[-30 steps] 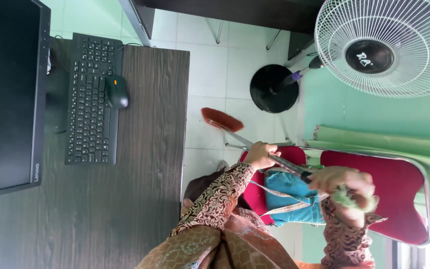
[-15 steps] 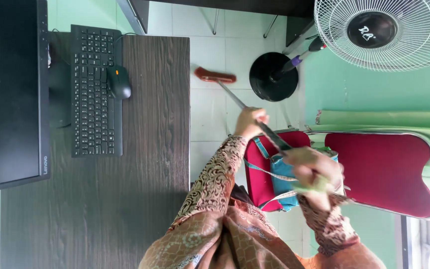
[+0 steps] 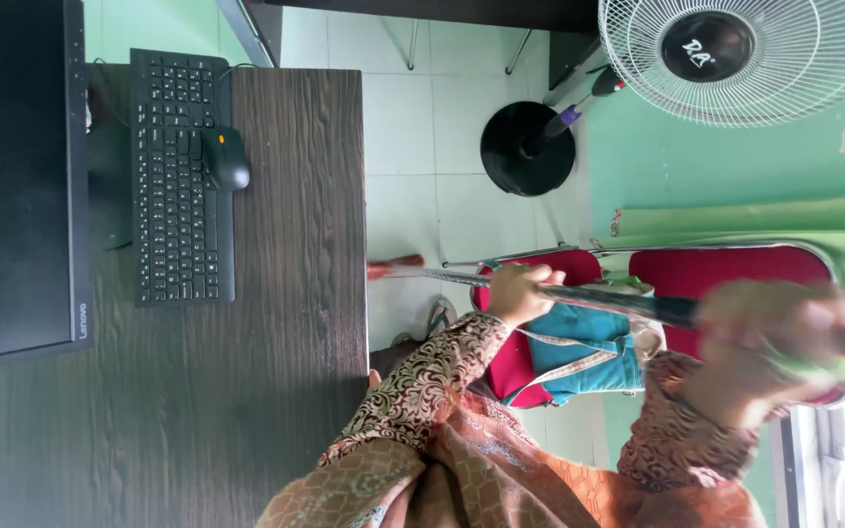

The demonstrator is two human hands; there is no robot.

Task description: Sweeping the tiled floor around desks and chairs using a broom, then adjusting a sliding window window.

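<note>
Both my hands grip a long broom (image 3: 599, 296) with a dark metal handle. Its red head (image 3: 392, 266) rests on the white tiled floor beside the edge of the desk. My left hand (image 3: 515, 293) is closed around the middle of the handle, above a red chair seat. My right hand (image 3: 784, 337) is blurred by motion; it holds the handle's upper end in front of the chair's back. Patterned brown sleeves cover both my arms.
A dark wooden desk (image 3: 286, 323) carries a black monitor (image 3: 12, 176), a keyboard (image 3: 180, 176) and a mouse (image 3: 226, 156). A red chair (image 3: 735, 269) holds a teal bag (image 3: 579, 357). A white standing fan (image 3: 735, 54) with a round black base (image 3: 525, 149) stands by the green wall.
The broom head has swept across the floor from near the fan's base toward the desk edge. My right hand has moved outward along the chair's back, and the handle now lies flatter.
</note>
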